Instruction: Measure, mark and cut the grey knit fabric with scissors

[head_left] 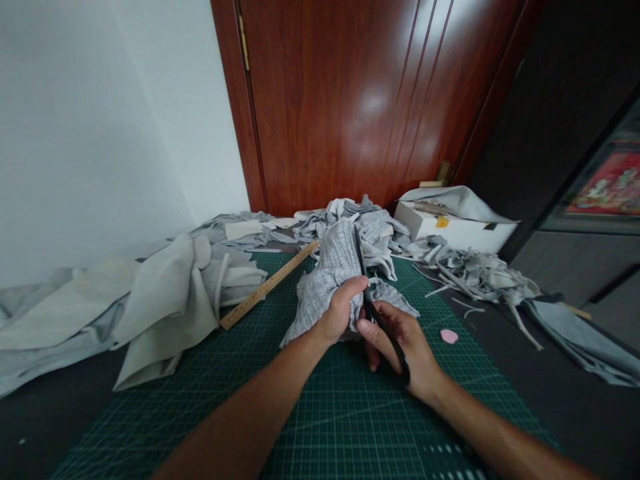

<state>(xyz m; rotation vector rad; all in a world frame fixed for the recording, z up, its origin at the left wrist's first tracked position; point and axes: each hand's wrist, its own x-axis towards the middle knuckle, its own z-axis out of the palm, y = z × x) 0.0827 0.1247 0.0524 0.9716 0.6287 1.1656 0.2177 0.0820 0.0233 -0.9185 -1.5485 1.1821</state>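
Green cutting mat (pixel 310 427) underlies both hands: right hand (pixel 400 347) closed around black scissors (pixel 373 303), left hand (pixel 343 308) clenching grey checked fabric (pixel 327 273) just beside it.

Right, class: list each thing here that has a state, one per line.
Left hand: gripping the grey cloth.
Right hand: holding the scissors.
Scissors: blades in the cloth.
Door: shut.
White box: open.
Ruler: lying flat.

Grey checked cloth (pixel 327 280), green gridded mat (pixel 310 407)
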